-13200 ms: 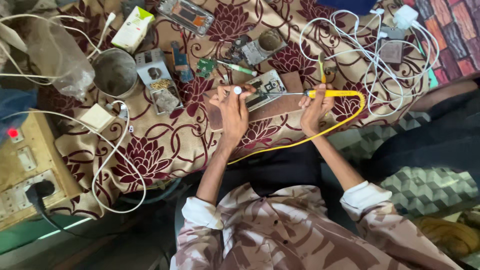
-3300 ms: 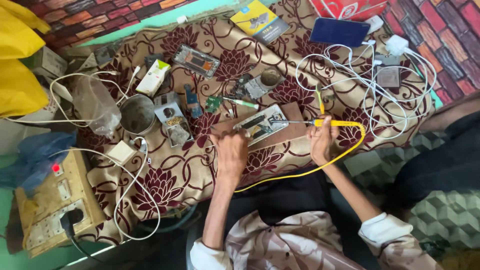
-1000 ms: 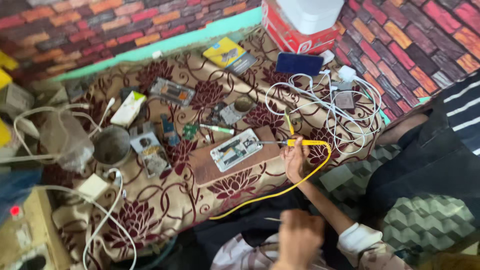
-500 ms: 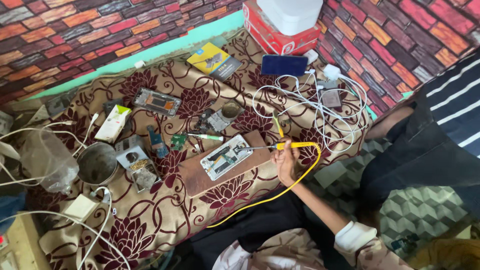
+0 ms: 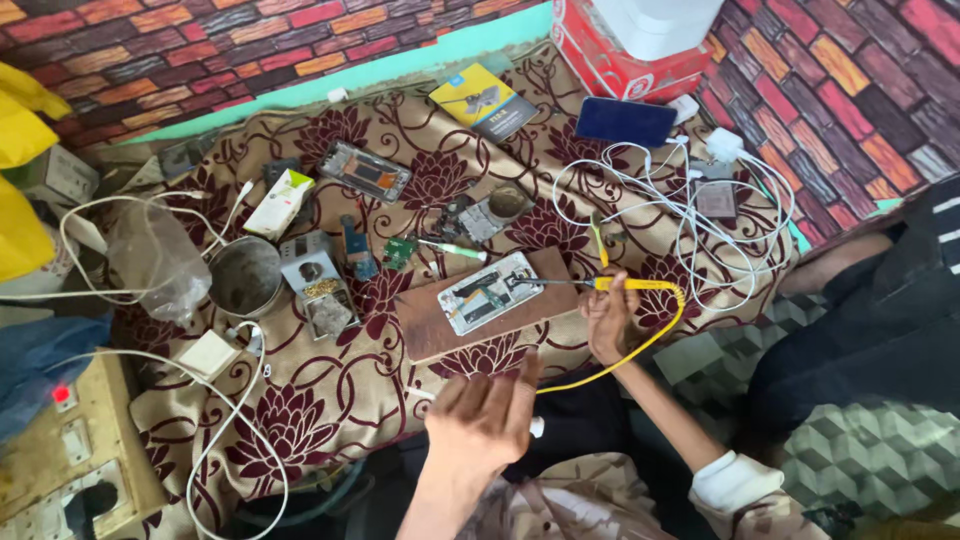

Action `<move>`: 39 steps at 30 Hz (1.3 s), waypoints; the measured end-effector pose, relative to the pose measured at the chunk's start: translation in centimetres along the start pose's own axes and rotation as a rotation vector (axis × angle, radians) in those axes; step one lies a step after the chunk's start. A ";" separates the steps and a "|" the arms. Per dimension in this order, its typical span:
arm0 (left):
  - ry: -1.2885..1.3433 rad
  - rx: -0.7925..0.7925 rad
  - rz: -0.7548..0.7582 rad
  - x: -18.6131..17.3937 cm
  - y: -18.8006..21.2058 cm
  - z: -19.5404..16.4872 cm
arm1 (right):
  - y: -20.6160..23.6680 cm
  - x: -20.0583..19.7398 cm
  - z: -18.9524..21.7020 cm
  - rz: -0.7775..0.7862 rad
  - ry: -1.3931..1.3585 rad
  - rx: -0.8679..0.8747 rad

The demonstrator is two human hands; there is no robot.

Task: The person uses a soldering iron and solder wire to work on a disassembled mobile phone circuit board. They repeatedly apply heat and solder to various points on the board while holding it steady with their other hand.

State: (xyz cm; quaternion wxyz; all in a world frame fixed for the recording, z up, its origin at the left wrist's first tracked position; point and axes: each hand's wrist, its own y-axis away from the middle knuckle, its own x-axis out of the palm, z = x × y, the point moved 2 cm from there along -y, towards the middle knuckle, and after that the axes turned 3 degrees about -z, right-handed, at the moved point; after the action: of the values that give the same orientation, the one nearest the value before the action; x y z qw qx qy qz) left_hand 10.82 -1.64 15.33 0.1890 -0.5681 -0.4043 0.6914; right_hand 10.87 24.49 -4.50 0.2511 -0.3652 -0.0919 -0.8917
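Right hand (image 5: 605,325), at 3 o'clock of the wooden board (image 5: 425,320), has its grip clamped on the yellow soldering iron (image 5: 625,285), the tip resting on the opened phone (image 5: 490,293) lying on that board. Left hand (image 5: 480,420), at 6 o'clock, hovers with fingers spread apart, holding nothing. Likely risk: with the phone unsteadied, the tip could skid across it, or the yellow cord (image 5: 620,362) could snag and tug the iron.
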 end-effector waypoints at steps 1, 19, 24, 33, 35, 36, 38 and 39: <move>0.100 -0.047 -0.125 -0.7 -2.2 0.2 | -0.1 0.2 0.0 0.017 -0.014 -0.002; 1.217 -0.811 0.342 2.4 -8.9 -15.2 | 0.3 1.1 0.8 -0.011 -0.081 0.026; 1.761 -0.842 0.480 4.9 -5.4 -21.1 | -0.2 0.2 -0.2 0.001 -0.004 -0.038; 1.360 -0.880 0.093 4.5 -1.7 -9.7 | 0.1 -0.1 -0.2 0.114 0.016 -0.037; 0.956 -0.961 0.121 5.9 0.2 -4.8 | 0.2 0.0 -0.2 0.139 0.029 -0.063; 0.885 -0.832 -0.035 6.5 0.8 -2.8 | 0.3 0.1 -0.2 0.127 0.038 -0.070; 0.730 -0.737 -0.160 8.2 2.1 1.2 | 0.4 0.3 -0.3 0.118 0.041 -0.077; 0.651 -0.777 -0.132 9.2 2.8 3.0 | 0.5 0.3 -0.2 0.117 0.041 -0.077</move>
State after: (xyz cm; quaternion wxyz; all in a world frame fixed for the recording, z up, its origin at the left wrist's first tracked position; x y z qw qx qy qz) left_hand 5.98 2.24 7.45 0.1235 -0.7555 -0.5868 0.2638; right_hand 10.80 23.84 -4.45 0.2905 -0.3609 -0.0311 -0.8857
